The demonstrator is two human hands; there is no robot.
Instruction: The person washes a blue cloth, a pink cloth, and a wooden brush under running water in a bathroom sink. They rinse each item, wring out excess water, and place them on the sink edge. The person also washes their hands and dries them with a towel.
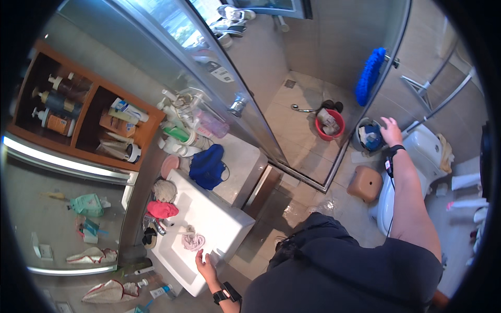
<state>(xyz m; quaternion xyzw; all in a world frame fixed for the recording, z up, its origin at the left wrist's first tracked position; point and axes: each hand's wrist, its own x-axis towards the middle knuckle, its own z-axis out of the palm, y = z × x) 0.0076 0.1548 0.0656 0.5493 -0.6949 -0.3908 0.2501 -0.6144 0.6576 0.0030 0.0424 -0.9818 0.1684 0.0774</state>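
Observation:
My left hand (206, 267) is at the near rim of the white washbasin (207, 215), its fingers slightly curled and nothing visible in them. A wrung, pale pink cloth (193, 242) lies in the basin beyond those fingers, below the chrome faucet (157, 226). On the basin's back ledge are a red cloth (162, 210) and a beige one (164, 191). Out to the right, my right hand (390, 132) reaches with spread fingers beside a grey bucket (357, 137) that holds blue and white items. It appears empty; whether it touches the bucket is unclear.
A blue cloth (207, 166) lies on the counter beside bottles. The glass shower partition (250, 90) has a metal floor frame. Inside stand a red basin (339, 116) with cloths and a shower head (295, 107). A brown stool (364, 184) stands near the toilet (420, 146). The floor looks wet.

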